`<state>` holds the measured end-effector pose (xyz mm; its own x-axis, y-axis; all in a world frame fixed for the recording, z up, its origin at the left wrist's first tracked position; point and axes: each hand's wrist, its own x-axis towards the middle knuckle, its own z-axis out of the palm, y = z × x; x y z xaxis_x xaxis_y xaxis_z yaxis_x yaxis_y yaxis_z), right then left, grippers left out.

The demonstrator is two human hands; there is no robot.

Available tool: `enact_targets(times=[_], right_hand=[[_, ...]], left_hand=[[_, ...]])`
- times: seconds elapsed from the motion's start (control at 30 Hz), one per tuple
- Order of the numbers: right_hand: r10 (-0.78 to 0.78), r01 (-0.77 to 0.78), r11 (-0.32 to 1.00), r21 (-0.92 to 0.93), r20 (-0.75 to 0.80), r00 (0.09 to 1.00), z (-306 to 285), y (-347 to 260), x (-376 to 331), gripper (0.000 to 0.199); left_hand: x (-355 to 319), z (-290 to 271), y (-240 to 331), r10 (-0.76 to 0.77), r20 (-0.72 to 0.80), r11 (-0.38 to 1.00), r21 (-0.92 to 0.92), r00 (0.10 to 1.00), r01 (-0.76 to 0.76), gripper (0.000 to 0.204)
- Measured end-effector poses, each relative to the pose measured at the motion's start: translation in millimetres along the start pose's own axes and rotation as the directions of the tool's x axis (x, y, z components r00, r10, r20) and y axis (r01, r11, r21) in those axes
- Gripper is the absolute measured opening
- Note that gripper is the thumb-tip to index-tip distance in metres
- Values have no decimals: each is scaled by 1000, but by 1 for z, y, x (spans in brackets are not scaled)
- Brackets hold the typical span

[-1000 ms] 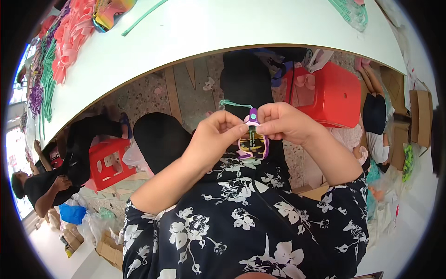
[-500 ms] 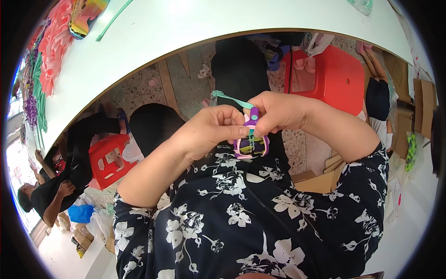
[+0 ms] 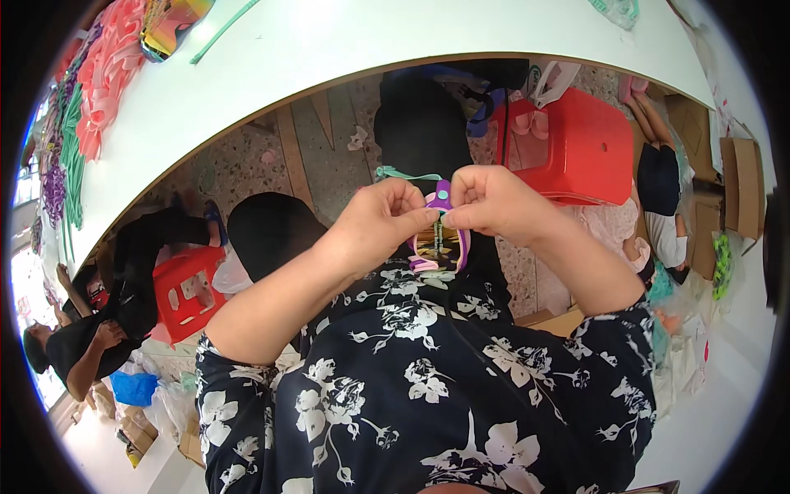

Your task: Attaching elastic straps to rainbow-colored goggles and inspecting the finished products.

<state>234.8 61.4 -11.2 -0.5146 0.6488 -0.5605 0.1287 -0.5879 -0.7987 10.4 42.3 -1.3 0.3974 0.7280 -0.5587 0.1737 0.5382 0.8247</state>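
Observation:
Just above my lap I hold a pair of swim goggles [image 3: 439, 240] with a purple and pink frame and yellowish mirrored lenses. My left hand [image 3: 377, 224] pinches the upper end of the frame from the left, thumb and fingertips pressed together. Opposite it, my right hand [image 3: 499, 206] grips the purple end piece near the teal strap [image 3: 410, 174]. The strap runs off to the upper left beyond my fingers. Where exactly the fingertips meet the frame is partly hidden.
A white table [image 3: 329, 33] curves across the far side. Pink straps [image 3: 111, 66], green straps [image 3: 72, 156] and mirrored goggles [image 3: 169, 26] lie at its left. A red stool [image 3: 588, 148] stands right of my legs. Two people sit nearby, one at left, one at right.
Both hands and the goggles have shifted slightly left. My right hand has turned and now pinches with its fingers more curled. The teal strap lies flatter.

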Motion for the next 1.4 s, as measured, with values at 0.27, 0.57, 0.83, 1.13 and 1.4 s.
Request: enact_targets(times=[0.27,0.57,0.83,1.13,1.4], right_hand=[[-560,388,801,-456,-344,754,65,46,-36,56],[-589,426,794,-434,-371,718,73,54,-23,60],[-591,389,771,-505,-336,734,85,33,-29,61],[-441,390,866,-311,-112,890,54,18,-4,54],[-240,355,899,-257,391,889,58,-18,27,43]], left_hand=[[-26,8,-23,203,-304,979,90,931,-184,17],[-35,10,-55,85,-242,872,-451,967,-189,14],[-44,21,-58,168,-388,887,-342,906,-311,15],[-63,12,-40,542,-392,833,372,743,-411,32],[-80,-38,1,843,247,31,864,477,-503,53]])
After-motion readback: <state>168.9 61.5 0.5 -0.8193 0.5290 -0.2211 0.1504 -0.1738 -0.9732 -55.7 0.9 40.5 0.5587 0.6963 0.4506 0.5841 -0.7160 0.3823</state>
